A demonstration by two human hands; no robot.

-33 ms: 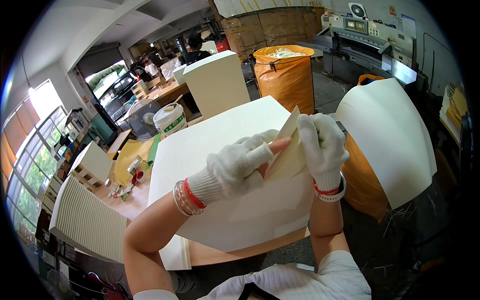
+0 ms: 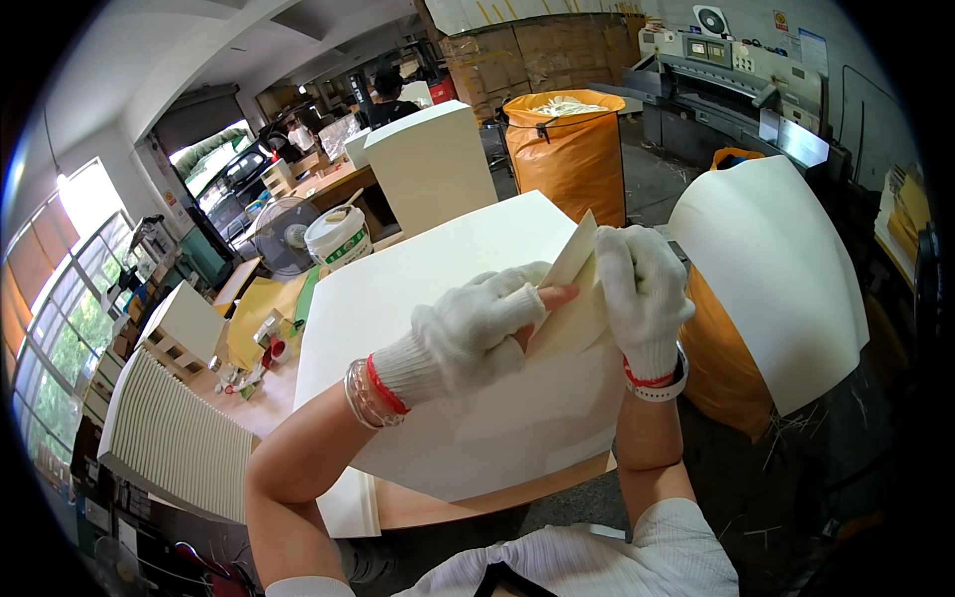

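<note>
Paper: a large cream sheet (image 2: 418, 274) lies across the tabletop (image 2: 448, 512), with wood showing along its near edge; a narrow flap (image 2: 574, 254) of the same colour stands up at a slant between the two hands, toward the right side.
Left hand: the left hand (image 2: 477, 323), in a white knit glove with bare index and thumb tips, comes over the sheet from the left; its index finger reaches against the flap, thumb a little apart below. Whether these fingers pinch the flap, I cannot tell.
Right hand: the right hand (image 2: 645, 289), fully gloved, sits just beside the flap's right side, fingers curled inward; what they hold, if anything, is hidden.
Wrists: clear bangles (image 2: 360, 396) on the left, a white band (image 2: 659, 391) on the right, with red glove trim on both.
Left side: a ridged stack (image 2: 174, 438) of pale pieces, a red roll (image 2: 280, 350) among small items, a fan (image 2: 286, 237) and a white bucket (image 2: 340, 241).
Beyond: a tall cream block (image 2: 433, 169) and an open orange bag (image 2: 564, 164) filled with pale strips.
Right side: a curved cream stack (image 2: 771, 284) above orange material (image 2: 726, 373).
Back: a grey machine (image 2: 736, 85) and a person in dark clothing (image 2: 391, 104).
</note>
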